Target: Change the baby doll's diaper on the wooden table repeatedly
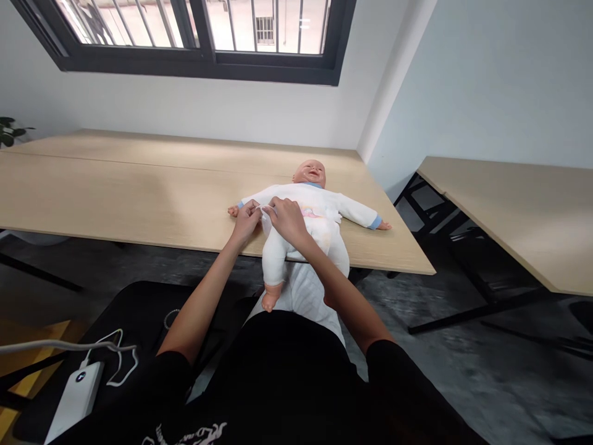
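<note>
A baby doll (pixel 319 216) in a white romper with blue cuffs lies on its back near the front edge of a long wooden table (pixel 139 191), its legs hanging over the edge. My left hand (pixel 246 217) pinches the white fabric at the doll's side. My right hand (pixel 286 217) is closed on the same fabric over the doll's chest, touching the left hand. A white quilted cloth (pixel 308 300) hangs below the doll's legs.
A white power bank (pixel 76 395) with a white cable (pixel 111 349) lies on a black surface at lower left. A second wooden table (pixel 519 210) on black legs stands to the right across a grey floor gap. A barred window (pixel 199 31) is above.
</note>
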Motion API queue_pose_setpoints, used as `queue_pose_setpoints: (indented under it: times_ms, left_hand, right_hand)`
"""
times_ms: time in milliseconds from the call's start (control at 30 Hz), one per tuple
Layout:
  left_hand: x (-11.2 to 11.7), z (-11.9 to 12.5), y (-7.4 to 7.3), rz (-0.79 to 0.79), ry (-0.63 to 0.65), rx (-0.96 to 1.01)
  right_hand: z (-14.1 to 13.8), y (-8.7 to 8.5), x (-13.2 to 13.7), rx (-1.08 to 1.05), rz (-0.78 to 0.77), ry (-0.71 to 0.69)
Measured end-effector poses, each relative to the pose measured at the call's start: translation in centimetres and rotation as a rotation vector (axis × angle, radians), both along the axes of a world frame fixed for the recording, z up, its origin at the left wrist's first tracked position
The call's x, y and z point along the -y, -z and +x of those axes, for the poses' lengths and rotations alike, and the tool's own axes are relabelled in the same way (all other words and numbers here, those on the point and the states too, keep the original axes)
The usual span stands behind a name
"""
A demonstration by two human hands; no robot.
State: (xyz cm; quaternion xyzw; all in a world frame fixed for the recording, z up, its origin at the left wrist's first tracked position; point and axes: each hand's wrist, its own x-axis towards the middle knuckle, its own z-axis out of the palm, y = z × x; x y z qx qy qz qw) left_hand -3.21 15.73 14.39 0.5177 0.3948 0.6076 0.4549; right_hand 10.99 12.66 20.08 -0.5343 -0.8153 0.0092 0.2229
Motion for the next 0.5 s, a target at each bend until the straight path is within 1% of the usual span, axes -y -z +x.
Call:
queue_pose_setpoints:
  times_ms: [100, 200, 367, 433, 500]
  left_hand:
    - [-0.5, 0.4, 0.2, -0.02, -0.093, 0.057]
    - [-0.8, 0.5, 0.3, -0.052, -0.132, 0.11]
    - [-0.5, 0.6, 0.2, -0.09, -0.17, 0.143]
    - [-0.3, 0.8, 0.2, -0.091, -0.202, 0.14]
    - [0.0, 1.1, 0.1, -0.094, -0.237, 0.126]
  right_hand:
    - [0.3, -0.4, 0.1, 0.013, -0.008, -0.042]
    - [1.0, -1.3, -0.4, 0.073, 0.01, -0.088]
    - [2.0, -3.1, -3.2, 0.253, 0.076, -0.087]
    - [1.7, -3.3, -4.4, 0.312, 0.081, -0.088]
    - [0.9, -3.1, -5.4, 0.368, 0.071, -0.1]
